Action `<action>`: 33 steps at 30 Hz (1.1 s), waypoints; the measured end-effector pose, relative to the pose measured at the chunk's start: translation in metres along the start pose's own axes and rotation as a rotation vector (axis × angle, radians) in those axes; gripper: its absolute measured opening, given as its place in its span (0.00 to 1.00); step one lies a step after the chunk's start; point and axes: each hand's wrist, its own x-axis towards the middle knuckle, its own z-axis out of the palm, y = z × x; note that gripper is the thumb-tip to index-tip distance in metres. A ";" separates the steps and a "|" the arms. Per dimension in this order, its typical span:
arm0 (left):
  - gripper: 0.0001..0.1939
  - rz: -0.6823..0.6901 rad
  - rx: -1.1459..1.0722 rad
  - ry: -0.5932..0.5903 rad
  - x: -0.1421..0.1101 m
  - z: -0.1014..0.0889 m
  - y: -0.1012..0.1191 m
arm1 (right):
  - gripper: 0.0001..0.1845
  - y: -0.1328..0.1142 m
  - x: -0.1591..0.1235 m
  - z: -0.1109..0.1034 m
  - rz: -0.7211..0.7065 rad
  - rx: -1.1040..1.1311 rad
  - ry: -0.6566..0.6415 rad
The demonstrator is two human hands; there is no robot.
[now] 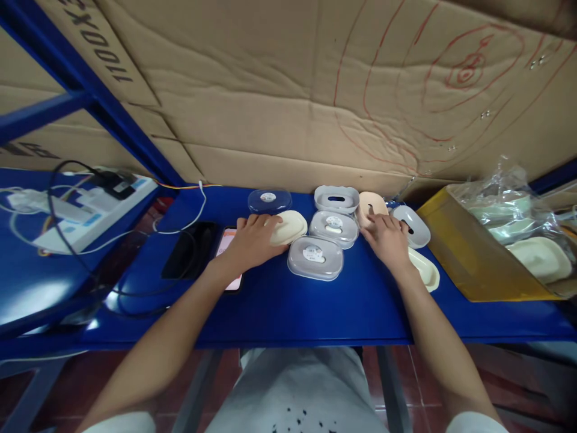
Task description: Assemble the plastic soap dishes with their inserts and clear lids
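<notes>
My left hand is closed round the near-left side of a cream oval soap dish, thumb at its front and fingers over its top. My right hand has its fingertips and thumb at the front end of a peach slotted soap dish. Between the hands lie two grey soap dishes with clear lids and labels, a nearer one and a farther one. Behind them sits an uncovered grey dish. Beyond my right hand are a grey-white dish and a cream dish, partly covered by the hand.
A clear labelled lid lies at the back of the blue table. On the left are a lit phone, a dark phone, cables and a power strip. A yellow-sided box holding bagged dishes stands right; cardboard walls the back.
</notes>
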 end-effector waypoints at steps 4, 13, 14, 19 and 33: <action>0.33 -0.052 -0.071 0.068 0.000 -0.012 0.005 | 0.23 0.002 0.005 -0.007 0.019 0.030 0.032; 0.32 0.039 -0.391 0.316 -0.041 -0.027 -0.002 | 0.16 -0.029 -0.069 -0.090 -0.146 0.375 0.148; 0.32 0.054 -0.417 0.333 -0.052 -0.026 -0.002 | 0.17 -0.035 -0.087 -0.098 -0.194 0.421 0.092; 0.32 0.039 -0.486 0.270 -0.119 -0.015 0.009 | 0.22 -0.060 -0.164 -0.105 -0.299 0.609 -0.075; 0.49 0.141 -0.760 -0.077 -0.173 0.042 0.046 | 0.27 -0.104 -0.182 -0.075 -0.340 0.804 -0.182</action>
